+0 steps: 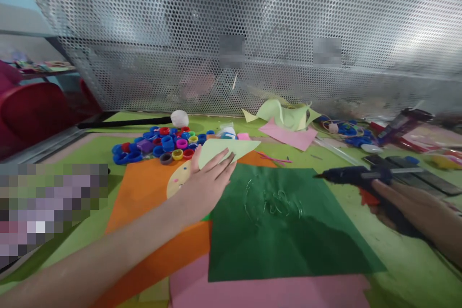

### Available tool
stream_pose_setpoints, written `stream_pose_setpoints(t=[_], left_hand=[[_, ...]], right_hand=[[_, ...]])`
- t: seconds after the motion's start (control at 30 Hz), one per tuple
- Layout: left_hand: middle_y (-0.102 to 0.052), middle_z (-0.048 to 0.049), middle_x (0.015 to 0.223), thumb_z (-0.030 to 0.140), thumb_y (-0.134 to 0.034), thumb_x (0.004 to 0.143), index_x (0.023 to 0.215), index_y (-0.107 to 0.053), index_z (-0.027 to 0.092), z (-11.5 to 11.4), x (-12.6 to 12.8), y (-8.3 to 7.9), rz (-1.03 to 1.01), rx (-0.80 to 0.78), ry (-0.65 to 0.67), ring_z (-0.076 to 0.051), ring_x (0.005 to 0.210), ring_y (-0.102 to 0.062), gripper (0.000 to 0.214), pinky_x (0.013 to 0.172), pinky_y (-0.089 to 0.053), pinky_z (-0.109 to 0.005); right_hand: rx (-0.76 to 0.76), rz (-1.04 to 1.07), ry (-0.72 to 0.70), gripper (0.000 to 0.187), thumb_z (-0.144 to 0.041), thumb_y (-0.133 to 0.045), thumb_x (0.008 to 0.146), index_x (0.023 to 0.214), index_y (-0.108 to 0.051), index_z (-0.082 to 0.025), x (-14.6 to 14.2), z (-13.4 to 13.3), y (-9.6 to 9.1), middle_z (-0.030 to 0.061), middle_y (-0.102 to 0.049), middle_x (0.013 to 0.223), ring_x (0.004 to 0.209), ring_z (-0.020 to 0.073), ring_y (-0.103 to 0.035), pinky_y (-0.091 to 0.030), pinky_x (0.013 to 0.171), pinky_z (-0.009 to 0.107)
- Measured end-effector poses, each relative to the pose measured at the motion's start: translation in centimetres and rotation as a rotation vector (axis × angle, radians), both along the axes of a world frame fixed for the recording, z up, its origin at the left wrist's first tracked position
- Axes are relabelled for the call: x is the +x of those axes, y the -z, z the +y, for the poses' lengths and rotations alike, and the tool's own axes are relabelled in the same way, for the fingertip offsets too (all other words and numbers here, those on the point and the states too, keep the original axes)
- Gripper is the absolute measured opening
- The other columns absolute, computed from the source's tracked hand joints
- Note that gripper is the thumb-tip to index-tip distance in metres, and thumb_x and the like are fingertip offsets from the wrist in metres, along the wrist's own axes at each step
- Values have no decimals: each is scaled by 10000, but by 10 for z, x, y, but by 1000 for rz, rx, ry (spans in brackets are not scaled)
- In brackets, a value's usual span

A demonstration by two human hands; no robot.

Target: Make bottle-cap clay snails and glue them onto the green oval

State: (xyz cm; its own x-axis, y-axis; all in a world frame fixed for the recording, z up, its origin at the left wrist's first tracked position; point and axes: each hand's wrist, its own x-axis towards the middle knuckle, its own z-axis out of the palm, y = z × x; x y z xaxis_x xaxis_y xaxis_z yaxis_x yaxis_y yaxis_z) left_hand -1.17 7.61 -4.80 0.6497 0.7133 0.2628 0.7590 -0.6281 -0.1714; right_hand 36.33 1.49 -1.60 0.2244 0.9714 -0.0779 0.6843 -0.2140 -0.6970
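My left hand (207, 180) reaches forward with its fingers stretched out flat, resting on a pale green paper cut-out (227, 148) that lies over an orange sheet (144, 192). Just right of it lies a dark green sheet (288, 245) with shiny lines of glue (272, 202) on it. My right hand (407, 204) is wrapped round the handle of a dark blue glue gun (352, 175), whose nozzle points left toward the green sheet's upper right corner.
A pile of coloured plastic rings (162, 143) lies behind the orange sheet. Pink paper (267, 293) lies at the front, more paper scraps (288, 127) at the back. A perforated metal screen (252, 33) closes off the table's far side. Tools and clutter (404, 127) fill the right.
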Motion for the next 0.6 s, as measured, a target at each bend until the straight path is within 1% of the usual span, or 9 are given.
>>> stream_pose_setpoints(t=[0.03, 0.07, 0.13, 0.2, 0.27, 0.37, 0.47, 0.53, 0.6], left_hand=[[-332, -116, 1467, 271, -190, 988, 1391, -367, 127, -1, 1, 3, 8, -2, -3, -255, 1390, -199, 463, 1074, 185, -559], [-328, -116, 1469, 292, -222, 984, 1376, -395, 129, -2, 2, 5, 17, -10, -7, -268, 1390, -196, 458, 1072, 183, -566], [-313, -127, 1473, 319, -288, 970, 1331, -464, 125, -4, 4, 12, 41, -28, -22, -304, 1387, -190, 446, 1071, 153, -591], [-306, -140, 1474, 293, -298, 962, 1284, -521, 124, -7, 5, 16, 63, -51, -38, -324, 1380, -206, 426, 1069, 109, -617], [-306, -144, 1472, 287, -291, 959, 1266, -540, 125, -9, 6, 18, 80, -67, -49, -331, 1375, -218, 427, 1066, 68, -637], [-302, -135, 1475, 307, -297, 960, 1268, -540, 136, -9, 6, 17, 91, -71, -59, -327, 1379, -206, 429, 1068, 32, -643], [-301, -129, 1477, 317, -299, 964, 1268, -542, 146, -8, 6, 18, 92, -52, -60, -311, 1387, -190, 425, 1078, 27, -629], [-301, -138, 1476, 326, -311, 964, 1267, -542, 130, -7, 6, 20, 88, -32, -58, -316, 1388, -183, 428, 1079, 35, -628], [-319, -146, 1467, 329, -344, 960, 1253, -554, 112, -6, 6, 23, 82, -11, -61, -328, 1382, -195, 421, 1077, 50, -632]], right_hand=[[-64, 28, -29, 549, -716, -447, 703, 588, -584, -197, -5, -2, 2, 99, -602, 493, 395, 188, -549, -420, 384, 281], [-82, -13, -64, 515, -691, -480, 686, 573, -574, -198, -13, -4, 4, 82, -586, 471, 384, 178, -533, -404, 372, 270], [-71, -82, -202, 404, -589, -514, 704, 637, -587, -198, -32, -12, 5, 45, -588, 491, 402, 161, -525, -385, 364, 242], [-32, -81, -326, 328, -516, -476, 738, 701, -572, -205, -52, -18, 4, 8, -567, 482, 408, 151, -512, -395, 383, 234], [-36, -97, -424, 270, -462, -446, 776, 733, -539, -212, -68, -22, 4, -12, -560, 484, 420, 150, -523, -413, 408, 231], [23, -162, -425, 241, -448, -448, 785, 790, -503, -213, -82, -23, 10, -4, -587, 538, 477, 174, -573, -450, 448, 246], [109, -280, -383, 381, -480, -466, 784, 1021, -506, -184, -89, -26, 19, 28, -646, 642, 534, 221, -624, -465, 448, 276], [144, -366, -362, 462, -473, -438, 831, 1186, -450, -178, -90, -30, 25, 44, -673, 701, 556, 243, -647, -473, 454, 293], [168, -421, -383, 474, -465, -413, 867, 1248, -420, -183, -88, -33, 29, 65, -690, 746, 565, 253, -661, -479, 452, 296]])
